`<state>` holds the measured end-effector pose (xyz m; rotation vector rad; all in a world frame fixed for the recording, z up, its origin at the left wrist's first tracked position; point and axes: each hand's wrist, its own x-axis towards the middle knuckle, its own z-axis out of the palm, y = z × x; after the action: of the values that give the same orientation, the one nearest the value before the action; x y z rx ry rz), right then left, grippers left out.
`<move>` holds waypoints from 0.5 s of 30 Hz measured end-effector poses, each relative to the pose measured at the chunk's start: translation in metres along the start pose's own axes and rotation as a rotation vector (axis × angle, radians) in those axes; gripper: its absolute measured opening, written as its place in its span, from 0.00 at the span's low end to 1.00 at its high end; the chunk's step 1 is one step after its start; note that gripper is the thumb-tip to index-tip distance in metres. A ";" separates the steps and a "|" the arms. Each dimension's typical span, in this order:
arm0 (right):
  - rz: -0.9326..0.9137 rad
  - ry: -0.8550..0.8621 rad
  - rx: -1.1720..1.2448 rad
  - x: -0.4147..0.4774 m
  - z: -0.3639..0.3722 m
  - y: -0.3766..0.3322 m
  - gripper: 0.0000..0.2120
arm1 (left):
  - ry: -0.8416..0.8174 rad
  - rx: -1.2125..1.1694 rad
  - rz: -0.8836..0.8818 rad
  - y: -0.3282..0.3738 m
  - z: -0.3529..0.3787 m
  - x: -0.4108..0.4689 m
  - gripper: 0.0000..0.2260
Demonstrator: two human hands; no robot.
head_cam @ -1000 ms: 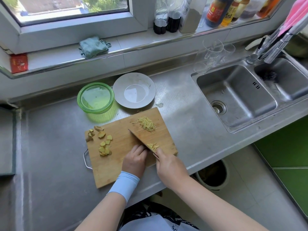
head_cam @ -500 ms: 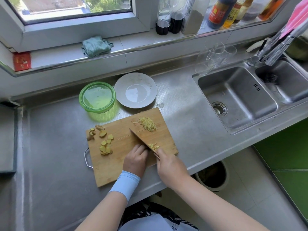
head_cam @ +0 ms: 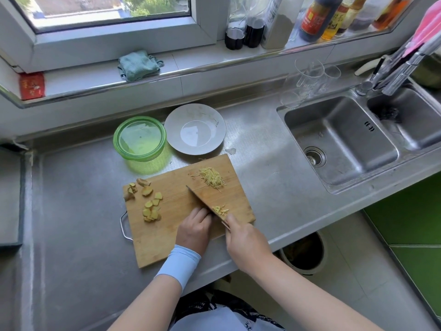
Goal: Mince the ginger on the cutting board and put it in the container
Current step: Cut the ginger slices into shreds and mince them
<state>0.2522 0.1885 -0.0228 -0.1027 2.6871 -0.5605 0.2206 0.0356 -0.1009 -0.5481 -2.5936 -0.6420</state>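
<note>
Ginger point(head_cam: 152, 206) is spread on the cutting board point(head_cam: 167, 237): yellow round slices at the left, thin strips heaped at the far right. The knife point(head_cam: 202, 199) is gripped by the fingers of the right hand point(head_cam: 245, 240), its long blade pointed away and left. The left hand point(head_cam: 194, 231) is laid beside the blade, fingers bent; what they hold cannot be told. The green container point(head_cam: 139, 138) is set behind the board.

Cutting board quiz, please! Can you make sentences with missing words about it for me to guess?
The right hand grips a ____ on the cutting board.
The container beside the plate is coloured ____.
The ginger slices lie on the board's ____ side.
Missing words: knife, green, left.
</note>
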 end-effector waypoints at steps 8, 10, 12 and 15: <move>0.000 -0.043 0.035 -0.029 -0.005 0.019 0.04 | -0.017 -0.001 0.013 -0.002 0.000 -0.002 0.11; 0.014 -0.049 0.027 -0.028 -0.003 0.019 0.04 | -0.006 -0.015 0.011 0.001 -0.002 0.000 0.15; 0.009 -0.039 0.025 -0.017 0.000 0.014 0.03 | 0.002 -0.026 0.004 0.003 -0.003 0.002 0.22; -0.009 -0.007 0.006 0.004 0.002 0.000 0.06 | -0.003 -0.030 -0.009 0.002 -0.003 0.000 0.23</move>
<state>0.2495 0.1875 -0.0259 -0.1145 2.6788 -0.5702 0.2222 0.0358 -0.0976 -0.5472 -2.5951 -0.6839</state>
